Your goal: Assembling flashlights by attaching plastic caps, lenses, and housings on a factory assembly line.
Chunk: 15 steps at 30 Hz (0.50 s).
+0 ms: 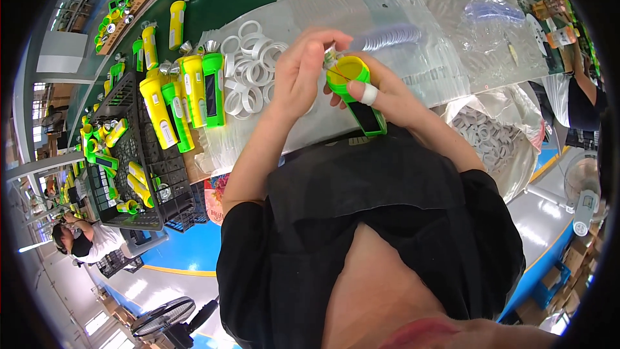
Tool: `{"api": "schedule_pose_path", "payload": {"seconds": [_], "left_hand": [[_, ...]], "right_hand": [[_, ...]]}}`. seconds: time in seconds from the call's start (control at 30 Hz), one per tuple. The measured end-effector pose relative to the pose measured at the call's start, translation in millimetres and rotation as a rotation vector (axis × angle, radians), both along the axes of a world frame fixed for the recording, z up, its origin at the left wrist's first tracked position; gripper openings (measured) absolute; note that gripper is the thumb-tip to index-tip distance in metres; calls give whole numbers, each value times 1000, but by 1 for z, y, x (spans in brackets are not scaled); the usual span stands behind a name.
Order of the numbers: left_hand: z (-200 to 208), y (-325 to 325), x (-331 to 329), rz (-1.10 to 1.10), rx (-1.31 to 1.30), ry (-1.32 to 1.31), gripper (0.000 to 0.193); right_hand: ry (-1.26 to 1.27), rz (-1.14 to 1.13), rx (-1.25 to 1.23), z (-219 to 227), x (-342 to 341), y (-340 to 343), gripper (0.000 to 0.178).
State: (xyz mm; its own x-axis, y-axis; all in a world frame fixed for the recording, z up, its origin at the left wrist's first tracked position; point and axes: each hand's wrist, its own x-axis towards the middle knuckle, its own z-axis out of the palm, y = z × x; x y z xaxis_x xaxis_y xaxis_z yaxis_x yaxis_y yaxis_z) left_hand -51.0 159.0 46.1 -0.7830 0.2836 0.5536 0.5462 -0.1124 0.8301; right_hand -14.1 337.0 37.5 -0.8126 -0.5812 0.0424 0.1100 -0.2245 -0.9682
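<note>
My right hand [381, 87], with white tape round its thumb, grips a green flashlight body [365, 113] with a dark side panel. Its wide head is tipped up and shows a yellow inside [349, 68]. A thin reddish wire crosses that opening. Close by, my left hand [301, 68] has its fingers closed on a small shiny reflector [330, 56] at the rim, partly hidden by the fingers. White plastic rings [258, 55] lie heaped on the plastic-covered table beside my left forearm.
Green and yellow flashlights [194, 87] stand at the left by a black crate [119, 203] holding more. A stack of clear discs [394, 37] lies beyond my hands. At the right, an open bag [516, 110] holds white rings. Other people work at both sides.
</note>
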Motion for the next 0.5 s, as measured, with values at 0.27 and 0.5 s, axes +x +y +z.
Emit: {"api": "schedule_pose_path", "payload": {"seconds": [0.27,0.5], "left_hand": [[-20,5,16,116,-386,368,43],[-50,30,-37,233,-509,187,43]], "right_hand": [[-90,-216,-106,-14,11,-13,44],[-137,-499,-98,-10,8,22,46]]}}
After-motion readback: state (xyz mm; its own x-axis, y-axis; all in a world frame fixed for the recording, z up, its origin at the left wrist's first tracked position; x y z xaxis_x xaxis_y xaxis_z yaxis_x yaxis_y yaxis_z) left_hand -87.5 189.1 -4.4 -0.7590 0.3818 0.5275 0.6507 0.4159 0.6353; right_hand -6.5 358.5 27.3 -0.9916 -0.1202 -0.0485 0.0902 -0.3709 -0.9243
